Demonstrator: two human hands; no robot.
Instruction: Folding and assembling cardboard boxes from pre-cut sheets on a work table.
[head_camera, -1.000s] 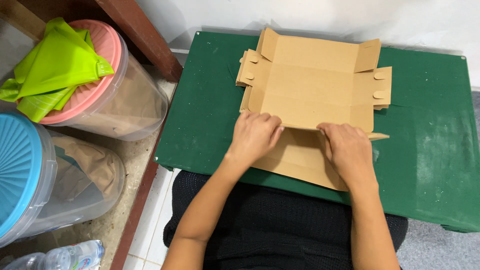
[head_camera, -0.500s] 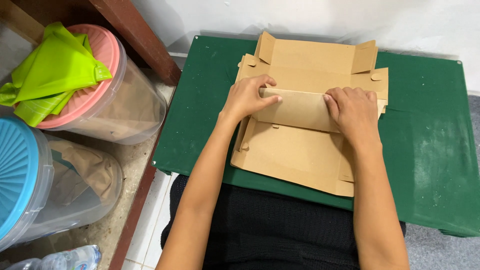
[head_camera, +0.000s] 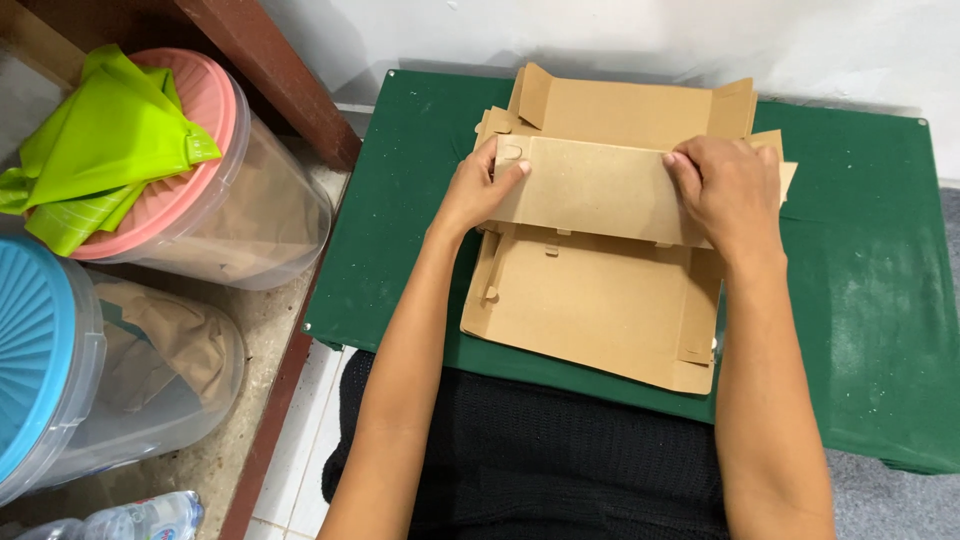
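Left hand (head_camera: 480, 190) and right hand (head_camera: 728, 190) at frame centre, fingers apparently gripping the folded flap (head_camera: 600, 190) of a cardboard box (head_camera: 600, 310) on green table (head_camera: 860, 280).

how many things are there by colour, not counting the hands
brown: 1, the cardboard box blank, held by the left hand and right hand
green: 2, the table and the lime cloth
pink: 1, the pink-lidded tub
blue: 1, the blue-lidded tub
clear: 1, the plastic bottle
total: 6
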